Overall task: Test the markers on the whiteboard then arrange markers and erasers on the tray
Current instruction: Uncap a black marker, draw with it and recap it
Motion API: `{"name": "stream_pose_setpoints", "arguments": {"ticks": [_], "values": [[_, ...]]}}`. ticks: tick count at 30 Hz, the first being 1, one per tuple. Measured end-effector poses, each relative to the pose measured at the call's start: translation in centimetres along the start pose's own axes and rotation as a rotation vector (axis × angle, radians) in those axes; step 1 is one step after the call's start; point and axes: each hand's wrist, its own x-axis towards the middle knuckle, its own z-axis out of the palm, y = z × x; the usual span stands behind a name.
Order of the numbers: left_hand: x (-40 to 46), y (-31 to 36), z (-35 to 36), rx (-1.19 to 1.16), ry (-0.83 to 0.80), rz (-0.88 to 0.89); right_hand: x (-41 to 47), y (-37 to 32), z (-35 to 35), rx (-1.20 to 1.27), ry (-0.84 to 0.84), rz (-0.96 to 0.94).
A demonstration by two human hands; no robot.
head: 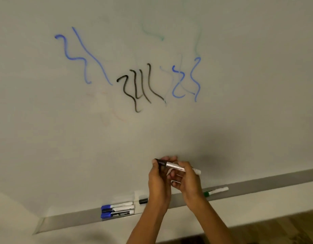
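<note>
Both my hands hold one black-capped marker [175, 166] in front of the lower whiteboard [240, 103]. My left hand [158, 180] grips its black cap end, and my right hand [186, 180] grips the white barrel. On the grey tray [258, 188] lie three markers side by side [118, 209], two with blue caps and one dark between them. A black-capped marker [143, 201] lies partly hidden behind my left wrist. A green-capped marker [216, 191] lies to the right of my right hand. No eraser is in view.
Blue, black and faint green and red squiggles [141, 87] cover the board's middle. The tray runs from lower left to the right edge. Below it are a pale wall and a wooden floor [284, 229].
</note>
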Motion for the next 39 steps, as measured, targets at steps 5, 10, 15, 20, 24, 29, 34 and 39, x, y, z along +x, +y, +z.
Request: {"name": "stream_pose_setpoints", "arguments": {"ticks": [5,10,15,20,24,29,34,39], "values": [[-2.9,7.6,0.2,-0.127,0.024,0.159,-3.6,-0.6,6.2,-0.350,-0.269,-0.569],[-5.2,19.9,-2.2,-0.235,0.224,0.479,-6.0,-2.1,10.4,-0.693,-0.606,-1.255],[-8.1,27.5,-3.4,-0.051,0.125,0.728,-5.7,-3.7,15.0,-0.584,-0.396,-1.520],[-8.7,28.4,-4.5,-0.019,0.167,0.738,-3.0,-5.0,22.1,-0.609,-0.144,-1.675],[-8.6,29.2,-5.8,-0.024,0.154,0.717,-1.2,-4.5,25.2,-0.784,-0.034,-1.781],[-8.2,30.1,-6.2,-0.009,0.085,0.668,0.7,-0.3,22.4,-0.773,0.113,-1.759],[-7.6,30.2,-6.8,0.007,0.047,0.627,0.1,1.9,20.5,-0.794,0.112,-1.658],[-7.1,29.5,-6.6,0.002,0.035,0.598,-0.6,-4.9,24.6,-0.680,0.184,-1.827]]}}
